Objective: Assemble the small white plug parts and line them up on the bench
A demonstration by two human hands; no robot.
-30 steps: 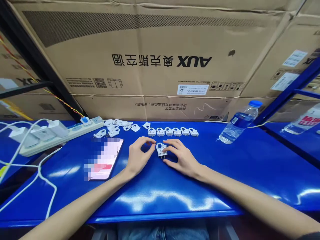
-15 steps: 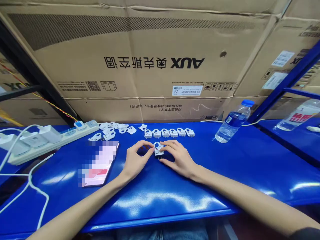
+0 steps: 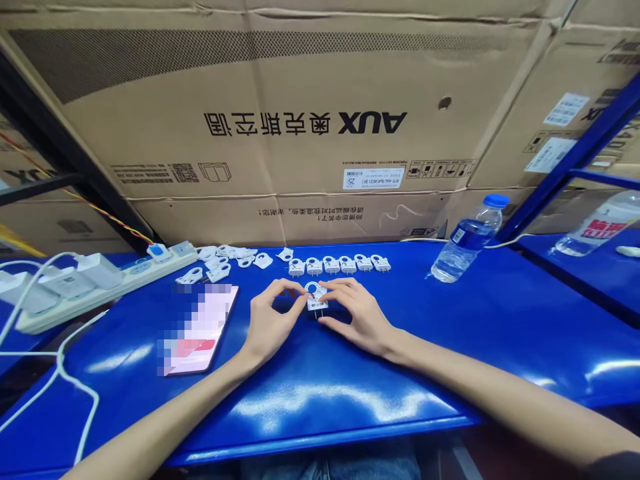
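Observation:
A small white plug piece (image 3: 317, 303) with a round ring and two metal prongs is between my hands above the blue table. My left hand (image 3: 273, 317) pinches its left edge with thumb and forefinger. On its right side, my right hand (image 3: 357, 313) grips it, fingers over the upper part and thumb near the prongs. Beyond them, several similar white plugs (image 3: 331, 265) stand in a row. A loose pile of white pieces (image 3: 225, 253) lies at the back left.
A pink phone-like object (image 3: 200, 333), partly pixelated, lies left of my left hand. A white power strip (image 3: 140, 267) with chargers and cables runs along the left. One water bottle (image 3: 467, 240) stands back right, another (image 3: 600, 223) beyond the blue frame. Cardboard boxes (image 3: 300, 67) rise behind.
The held plug piece has shifted very slightly up and left with my fingers. Both hands keep nearly the same pose. The view has moved a little.

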